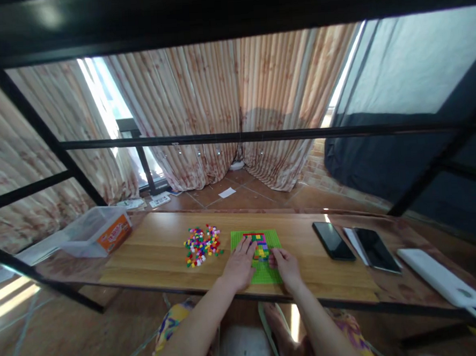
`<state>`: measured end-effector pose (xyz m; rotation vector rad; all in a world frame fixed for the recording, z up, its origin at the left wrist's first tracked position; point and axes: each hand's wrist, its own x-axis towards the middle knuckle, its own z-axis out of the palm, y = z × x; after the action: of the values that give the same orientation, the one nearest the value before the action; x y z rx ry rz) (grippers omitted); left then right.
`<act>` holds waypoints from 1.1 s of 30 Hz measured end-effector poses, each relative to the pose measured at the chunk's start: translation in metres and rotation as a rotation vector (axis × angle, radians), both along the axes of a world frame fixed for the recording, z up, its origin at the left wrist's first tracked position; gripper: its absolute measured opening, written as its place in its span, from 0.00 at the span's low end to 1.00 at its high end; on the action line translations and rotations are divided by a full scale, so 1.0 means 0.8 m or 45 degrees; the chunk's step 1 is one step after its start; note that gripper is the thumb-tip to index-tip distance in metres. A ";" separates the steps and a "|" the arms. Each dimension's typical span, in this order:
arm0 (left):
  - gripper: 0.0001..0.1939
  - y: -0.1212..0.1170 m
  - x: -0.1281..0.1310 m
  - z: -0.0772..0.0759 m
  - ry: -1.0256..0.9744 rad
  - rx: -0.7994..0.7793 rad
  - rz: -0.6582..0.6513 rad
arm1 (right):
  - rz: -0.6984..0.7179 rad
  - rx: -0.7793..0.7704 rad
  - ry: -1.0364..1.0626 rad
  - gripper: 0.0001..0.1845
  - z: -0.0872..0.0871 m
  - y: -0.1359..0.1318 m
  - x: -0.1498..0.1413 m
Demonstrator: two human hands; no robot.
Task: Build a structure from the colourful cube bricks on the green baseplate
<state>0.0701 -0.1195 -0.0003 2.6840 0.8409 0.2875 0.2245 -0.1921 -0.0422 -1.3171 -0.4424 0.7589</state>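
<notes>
1. My left hand (pixel 238 265) lies palm down over the left part of the green baseplate (pixel 268 276), fingers stretched out and reaching the patch of built bricks (pixel 261 247). It is loosely open, closed around nothing that I can see.
2. My right hand (pixel 287 267) is at the right side of the baseplate, fingers curled in next to the patch of built bricks. I cannot tell whether a small brick is pinched between my fingertips.
3. The baseplate lies flat on the wooden tabletop (pixel 157 252), near the edge closest to me. The built bricks, in red, purple, yellow, green and blue, sit on it between my hands, partly hidden by my fingers.
4. To the left of the baseplate, apart from it, I have a loose pile of small bricks (pixel 202 245) in many colours, spread directly on the wood.
5. Farther left, a clear plastic bin (pixel 82 238) with an orange label (pixel 114 233) stands beside the wooden surface.
6. On my right lies a dark phone (pixel 334 241). Beyond it are a second dark phone (pixel 376 249), with something thin and white along its left side, and a long white device (pixel 441 275) with a cable at its near end.
</notes>
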 end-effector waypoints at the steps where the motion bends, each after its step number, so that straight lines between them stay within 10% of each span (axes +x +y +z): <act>1: 0.41 -0.006 -0.005 0.000 0.000 -0.009 0.003 | -0.006 -0.002 0.004 0.30 -0.002 -0.004 -0.005; 17: 0.36 -0.104 -0.108 -0.029 -0.134 -0.012 0.443 | -0.111 0.097 0.167 0.27 0.017 -0.119 0.000; 33: 0.34 -0.135 -0.090 -0.031 0.165 -0.005 0.450 | 0.234 -0.132 -0.263 0.27 -0.001 -0.244 -0.069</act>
<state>-0.0022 -0.2272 -0.0254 2.5601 1.3551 0.1900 0.1695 -0.3869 -0.0431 -1.4728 -0.7047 0.8093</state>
